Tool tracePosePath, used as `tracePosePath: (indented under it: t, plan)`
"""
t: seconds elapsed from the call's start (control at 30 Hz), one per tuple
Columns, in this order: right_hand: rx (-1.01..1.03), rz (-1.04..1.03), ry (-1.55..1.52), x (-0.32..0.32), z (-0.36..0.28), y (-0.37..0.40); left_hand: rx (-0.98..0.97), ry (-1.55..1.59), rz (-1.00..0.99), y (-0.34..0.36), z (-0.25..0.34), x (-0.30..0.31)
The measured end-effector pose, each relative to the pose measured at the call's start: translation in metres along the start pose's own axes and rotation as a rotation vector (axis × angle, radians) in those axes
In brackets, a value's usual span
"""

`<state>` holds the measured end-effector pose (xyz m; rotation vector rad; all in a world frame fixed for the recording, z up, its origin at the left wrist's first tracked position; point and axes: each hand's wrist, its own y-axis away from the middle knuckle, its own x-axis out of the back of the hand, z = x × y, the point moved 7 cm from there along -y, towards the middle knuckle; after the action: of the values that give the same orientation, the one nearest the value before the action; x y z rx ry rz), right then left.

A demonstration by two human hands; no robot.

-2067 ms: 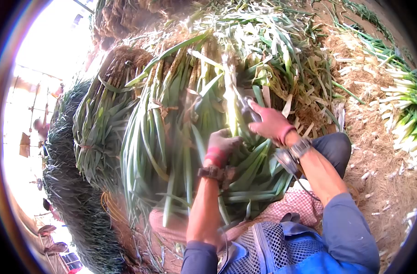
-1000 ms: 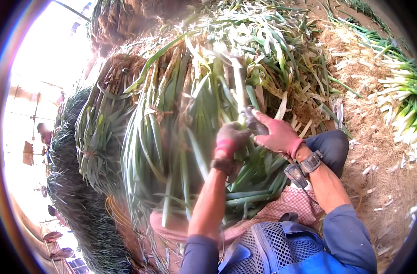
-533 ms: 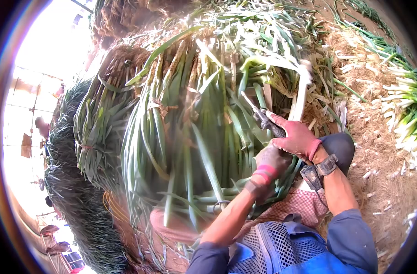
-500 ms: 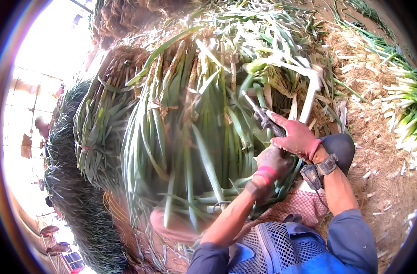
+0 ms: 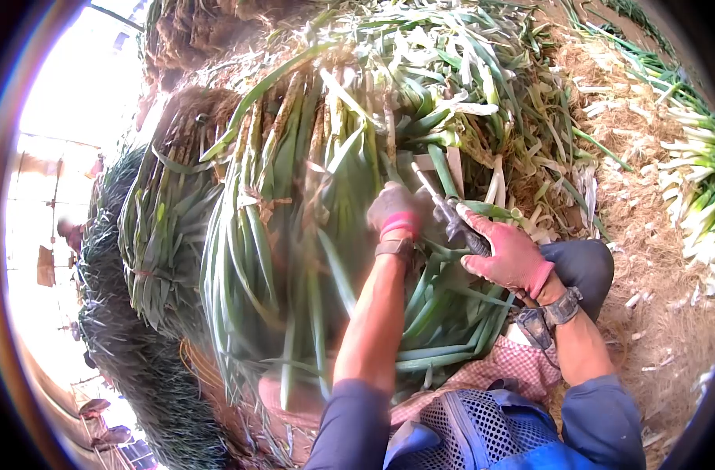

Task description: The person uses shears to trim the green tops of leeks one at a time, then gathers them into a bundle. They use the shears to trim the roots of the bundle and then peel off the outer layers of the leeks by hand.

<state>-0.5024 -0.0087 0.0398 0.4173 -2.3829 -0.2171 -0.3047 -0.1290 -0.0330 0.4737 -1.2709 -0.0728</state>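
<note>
A big bundle of green onions (image 5: 295,235) lies across my lap, roots pointing away from me. My left hand (image 5: 395,213), in a grey glove with a pink cuff, reaches into the stalks near the bundle's middle; its fingers are buried among them, so what it grips is hidden. My right hand (image 5: 508,252), in a red glove, is closed on the dark handle of a knife (image 5: 445,210) whose blade points up-left toward the left hand.
More tied bundles (image 5: 158,227) lie to the left. Trimmed leaves and peelings (image 5: 483,86) are heaped beyond the bundle. Cleaned white stalks (image 5: 698,168) lie at the far right on straw-covered ground (image 5: 655,258). A person (image 5: 66,231) is far off at the left.
My left hand has moved up from beside the right wrist into the stalks. The white stalk that swung to the right half a second ago is gone from my hands. The right hand has sunk slightly.
</note>
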Motion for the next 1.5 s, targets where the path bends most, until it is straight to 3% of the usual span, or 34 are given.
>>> tracePosePath:
  t: [0.07, 0.13, 0.17, 0.27, 0.33, 0.4, 0.47, 0.5, 0.53, 0.6, 0.67, 0.73, 0.77, 0.8, 0.93, 1.03, 1.07, 1.13, 1.2, 1.27, 1.33, 1.37, 1.5]
  plan:
    - [0.041, 0.063, 0.005, 0.003, 0.005, 0.000, 0.008, 0.009, 0.041, -0.013, 0.000, -0.004]
    - [-0.152, -0.152, -0.026, 0.001, 0.002, 0.004, -0.060, 0.009, 0.028, -0.031, -0.008, -0.007]
    - [-0.156, -0.153, -0.029, 0.000, 0.007, 0.004, -0.072, 0.085, 0.018, -0.041, -0.018, -0.004]
    - [-0.050, -0.052, 0.004, -0.002, 0.019, 0.000, 0.041, 0.807, -0.221, -0.039, -0.039, 0.039]
    - [-0.066, -0.123, 0.015, -0.005, 0.010, 0.000, 0.028, 0.994, -0.208, -0.044, -0.047, 0.073]
    - [-0.072, -0.196, 0.034, -0.011, 0.003, -0.002, -1.092, 0.067, 0.543, -0.037, -0.031, 0.131]
    - [-0.086, -0.177, 0.075, -0.013, 0.001, -0.002, -1.272, 0.178, 0.690, -0.018, -0.023, 0.172]
    - [-0.088, -0.175, 0.076, -0.017, 0.004, -0.001, -1.028, 0.279, 0.470, -0.056, -0.042, 0.166]
    - [-0.053, -0.201, 0.085, -0.027, 0.006, 0.000, -0.644, 0.968, -0.052, -0.096, -0.064, 0.157]
    - [-0.013, -0.232, 0.095, -0.034, 0.000, 0.000, -0.569, 0.787, 0.048, -0.104, -0.070, 0.149]
    - [-0.088, -0.311, 0.171, -0.034, -0.011, -0.004, -0.449, 1.052, 0.003, -0.140, -0.102, 0.109]
    - [-0.089, -0.338, 0.204, -0.031, -0.024, -0.002, 0.102, 1.660, -0.301, -0.095, -0.095, 0.086]
    - [-0.094, -0.368, 0.237, -0.032, -0.027, -0.001, 0.033, 1.520, -0.203, -0.099, -0.108, 0.073]
    - [-0.098, -0.370, 0.240, -0.034, -0.027, -0.001, 0.136, 1.621, -0.186, -0.069, -0.094, 0.075]
    - [-0.065, -0.260, 0.238, -0.039, -0.023, -0.016, 0.001, 1.656, -0.186, -0.003, -0.060, 0.058]
    - [-0.083, -0.212, 0.248, -0.040, -0.022, -0.034, 0.165, 1.559, -0.101, 0.040, -0.057, 0.016]
    - [-0.082, -0.212, 0.249, -0.040, -0.020, -0.040, 0.132, 1.535, -0.144, 0.052, -0.055, 0.003]
    - [-0.041, -0.064, 0.219, -0.031, -0.018, -0.059, 0.107, 1.419, -0.047, 0.058, -0.064, -0.025]
    - [-0.073, -0.090, 0.232, -0.025, -0.015, -0.079, 0.010, 1.149, 0.138, 0.062, -0.069, -0.023]
    - [-0.056, -0.044, 0.250, -0.019, -0.016, -0.104, 0.029, 1.001, 0.133, 0.055, -0.077, -0.024]
    - [-0.077, -0.025, 0.228, -0.011, -0.023, -0.127, -0.141, 0.354, 0.337, 0.052, -0.068, -0.002]
    - [-0.093, -0.026, 0.249, -0.009, -0.023, -0.140, -0.069, 0.415, 0.239, 0.045, -0.071, -0.006]
    - [-0.117, 0.024, 0.264, 0.003, -0.028, -0.190, -0.063, 0.213, 0.231, 0.029, -0.059, 0.000]
